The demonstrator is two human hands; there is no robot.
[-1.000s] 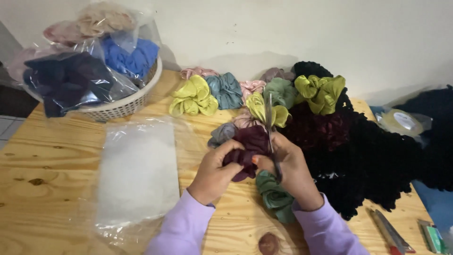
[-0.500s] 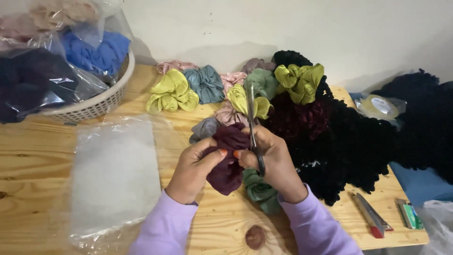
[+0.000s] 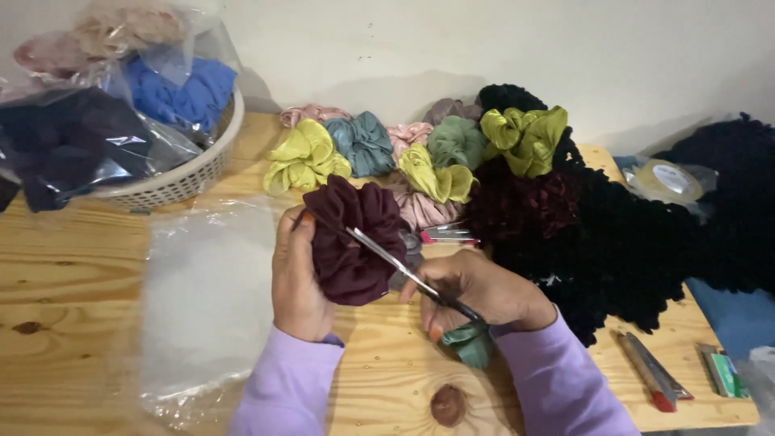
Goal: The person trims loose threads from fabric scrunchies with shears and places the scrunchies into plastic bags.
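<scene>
You're looking down at a pale wooden tabletop set against a white wall. Far left, a woven plastic basket holds bagged fabric in navy, blue & pink. To the right, a big heap of black fuzzy scrunchies spreads across the tabletop toward the right edge. A clear plastic bag lies flat on the wood, left of your arms. Along the back sits a row of satin scrunchies: lime, teal, sage, pink, plus an olive one resting on the black heap.

Center: your left hand is closed on a maroon scrunchie, held up just above the tabletop. Your right hand is clamped on the handles of scissors; the blades lie across the front of the maroon scrunchie, w/ the tips near your left fingers. A dark green scrunchie sits under your right wrist.

Small items: a roll of tape at back right, a red-tipped tool at front right, a small pink item beside the pink scrunchie.
</scene>
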